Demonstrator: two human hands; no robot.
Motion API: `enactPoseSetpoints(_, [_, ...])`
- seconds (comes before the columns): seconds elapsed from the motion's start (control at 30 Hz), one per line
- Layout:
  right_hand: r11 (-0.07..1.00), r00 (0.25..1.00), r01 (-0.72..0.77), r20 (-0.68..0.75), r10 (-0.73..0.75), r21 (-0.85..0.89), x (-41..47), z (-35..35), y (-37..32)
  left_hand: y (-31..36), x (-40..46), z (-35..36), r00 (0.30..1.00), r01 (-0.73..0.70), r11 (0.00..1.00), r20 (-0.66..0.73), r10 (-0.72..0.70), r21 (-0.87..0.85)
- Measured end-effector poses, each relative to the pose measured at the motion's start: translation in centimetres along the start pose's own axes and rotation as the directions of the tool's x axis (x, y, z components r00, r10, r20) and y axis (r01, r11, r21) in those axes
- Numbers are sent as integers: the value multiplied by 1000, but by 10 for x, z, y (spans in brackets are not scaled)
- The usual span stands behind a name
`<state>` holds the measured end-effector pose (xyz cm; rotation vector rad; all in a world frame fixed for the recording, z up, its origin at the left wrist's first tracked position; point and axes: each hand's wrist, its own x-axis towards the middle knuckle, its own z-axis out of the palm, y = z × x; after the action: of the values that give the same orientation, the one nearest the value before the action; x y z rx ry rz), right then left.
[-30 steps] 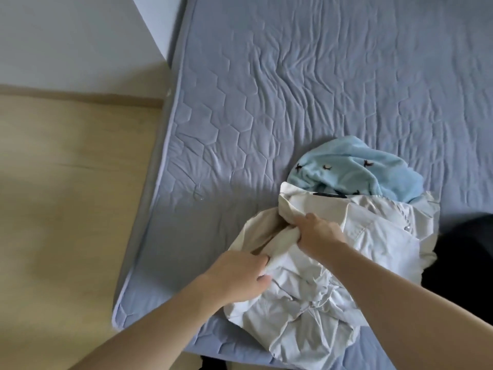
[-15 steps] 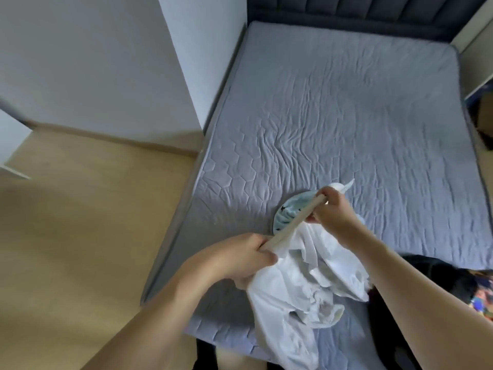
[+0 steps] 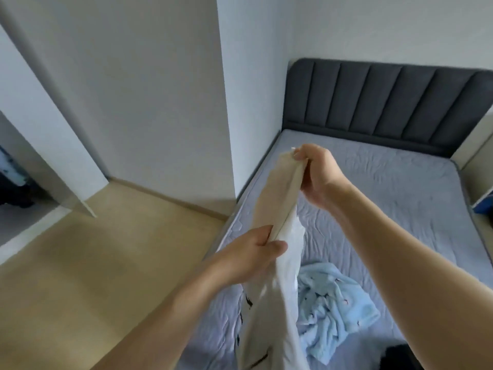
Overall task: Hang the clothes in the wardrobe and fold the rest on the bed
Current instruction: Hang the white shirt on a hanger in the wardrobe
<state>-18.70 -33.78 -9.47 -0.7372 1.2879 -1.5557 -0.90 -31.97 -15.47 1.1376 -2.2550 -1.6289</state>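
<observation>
— Right hand (image 3: 318,177) first: how is it set?

— Raised high over the bed, arm stretched forward, wrist bent, fingers curled down and pinching the top end of the white, thin woven garment (image 3: 277,276).

— And the left hand (image 3: 253,253)?

— Lower and nearer the body, just off the bed's near left edge. Its thumb and fingers are closed round the same folded edge, so a cream-coloured band of the cloth runs taut and straight between the two hands.

— What does the rest of the garment do?

— It hangs below the left hand in long, soft folds, clear of the mattress as far as I can tell. A few small dark marks show low down on it; I cannot make out what they are.

— What else lies on the bed?

— A pale blue fleecy garment (image 3: 336,308) with tiny dark and red prints, crumpled in a heap on the grey-blue quilted mattress cover (image 3: 400,198), which is creased all over. Behind stands a dark grey padded headboard (image 3: 386,102) with upright channels.

— To the left?

— Light wood-look floor (image 3: 93,263) and plain white wall panels (image 3: 149,97).
</observation>
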Motion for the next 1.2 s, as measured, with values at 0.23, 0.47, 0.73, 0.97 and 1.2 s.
enactPoseSetpoints(0.23, [989,984,113,150,-98,-97,-1,74,-36,-19,-42,-127,960,222,964,-204,-191,143])
enactPoseSetpoints(0.47, [874,911,300,387,-144,-381,-2,159,-57,18,-38,-227,861,-25,997,-509,-15,-71])
enactPoseSetpoints(0.73, [774,878,399,447,-169,-492,15,211,-55,23,-51,-287,927,12,975,-369,73,223])
enactPoseSetpoints(0.97, [584,835,539,479,-272,-608,38,225,-42,11,-60,-302,793,29,974,-598,115,226])
enactPoseSetpoints(1.2, [338,885,458,387,-258,-822,65,196,19,53,-81,-301,529,-190,947,-785,321,259])
